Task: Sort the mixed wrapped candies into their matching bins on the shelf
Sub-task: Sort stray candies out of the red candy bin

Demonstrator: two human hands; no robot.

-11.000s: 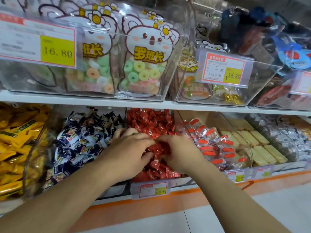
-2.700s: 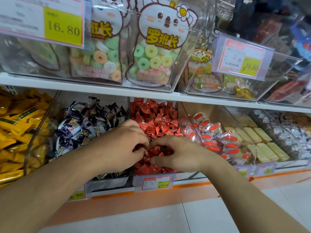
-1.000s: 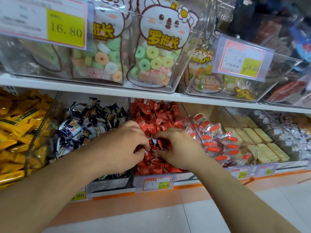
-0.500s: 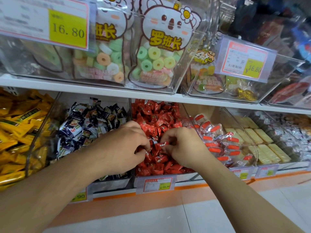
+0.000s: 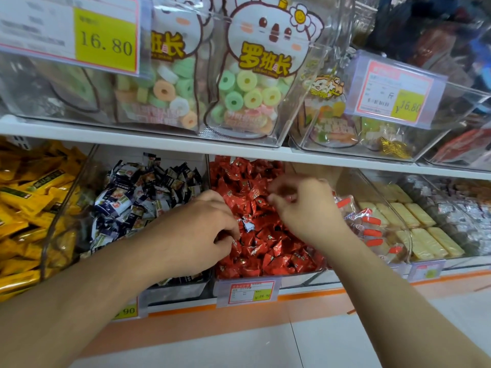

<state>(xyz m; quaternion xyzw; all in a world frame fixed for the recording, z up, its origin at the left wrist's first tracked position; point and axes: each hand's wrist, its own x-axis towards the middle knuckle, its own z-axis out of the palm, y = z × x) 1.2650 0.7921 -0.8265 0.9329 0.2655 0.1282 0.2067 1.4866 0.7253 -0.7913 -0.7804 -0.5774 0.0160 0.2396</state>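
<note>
Red-candy bin (image 5: pixel 313 274): blue candy (image 5: pixel 248 225) at left fingers (image 5: pixel 233 227)

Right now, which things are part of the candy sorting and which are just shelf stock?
In play: left hand pinching a dark blue-and-white wrapped candy; red-wrapped candy bin; dark blue candy bin; blurred right hand.
Bystanders: yellow bars; ring-candy pouches; price tag.

I'm looking at a shop's sweets aisle. Clear bins (image 5: pixel 313 269) of wrapped candies sit along a white shelf (image 5: pixel 159 140), and price tags (image 5: pixel 106 35) reading 16.80 are clipped to the bins' front edges.
</note>
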